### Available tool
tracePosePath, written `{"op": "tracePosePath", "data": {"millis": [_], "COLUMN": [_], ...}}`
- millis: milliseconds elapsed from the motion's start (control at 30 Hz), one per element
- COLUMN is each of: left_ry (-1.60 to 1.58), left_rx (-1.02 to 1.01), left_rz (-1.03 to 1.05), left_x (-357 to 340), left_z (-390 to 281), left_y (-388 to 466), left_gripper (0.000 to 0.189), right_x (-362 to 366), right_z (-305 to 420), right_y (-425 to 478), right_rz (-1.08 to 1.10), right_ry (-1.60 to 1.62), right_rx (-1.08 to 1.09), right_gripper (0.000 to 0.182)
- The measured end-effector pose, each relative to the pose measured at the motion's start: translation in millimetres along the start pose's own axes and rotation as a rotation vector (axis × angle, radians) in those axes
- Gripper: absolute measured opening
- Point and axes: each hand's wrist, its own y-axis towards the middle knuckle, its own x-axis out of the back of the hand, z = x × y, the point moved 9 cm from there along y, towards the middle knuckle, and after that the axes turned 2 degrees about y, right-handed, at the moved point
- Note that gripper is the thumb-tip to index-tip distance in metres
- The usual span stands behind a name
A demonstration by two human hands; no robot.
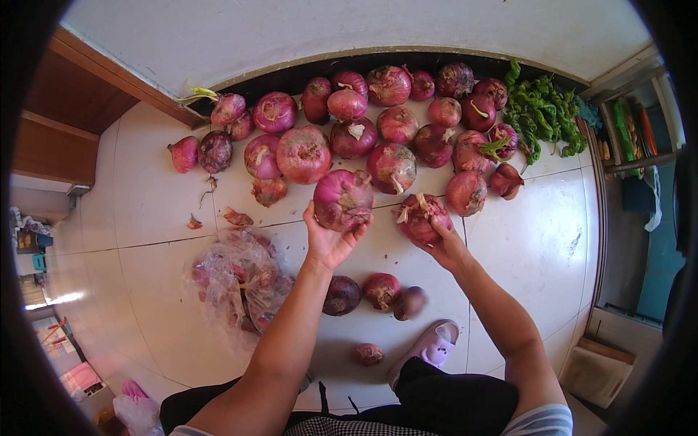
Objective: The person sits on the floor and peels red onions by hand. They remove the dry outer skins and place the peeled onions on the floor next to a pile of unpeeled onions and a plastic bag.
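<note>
My left hand [334,240] holds up a large red onion [343,199], its dry root side towards me. In my right hand [448,244] is another red onion [422,218] with loose papery skin at its top. Beyond both hands, several red onions [304,155] are spread over the tiled floor, some sprouting green shoots. Below my left hand stands a clear plastic bag [240,283] with more onions inside. A dark onion [342,296], a redder one [381,291] and a small one [410,303] lie between my forearms. One more small onion [367,354] rests near my slipper [431,346].
Green peppers [545,117] are heaped at the far right by the white wall [354,24]. A rack [635,161] stands along the right side. Brown wooden furniture [71,109] is at the left. Loose onion skins [238,217] lie above the bag.
</note>
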Motion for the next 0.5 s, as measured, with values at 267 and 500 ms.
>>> {"op": "tracePosePath", "data": {"millis": [267, 500], "left_ry": [0.113, 0.273], "left_rx": [0.058, -0.098], "left_rz": [0.152, -0.111], "left_x": [-18, -13], "left_z": [14, -12], "left_y": [-10, -2], "left_gripper": [0.09, 0.073], "right_x": [8, 2], "right_z": [6, 41], "right_y": [0, -11], "right_rz": [-0.164, -0.211], "right_ry": [-0.183, -0.553], "right_rx": [0.029, 0.445], "right_gripper": [0.062, 0.078]}}
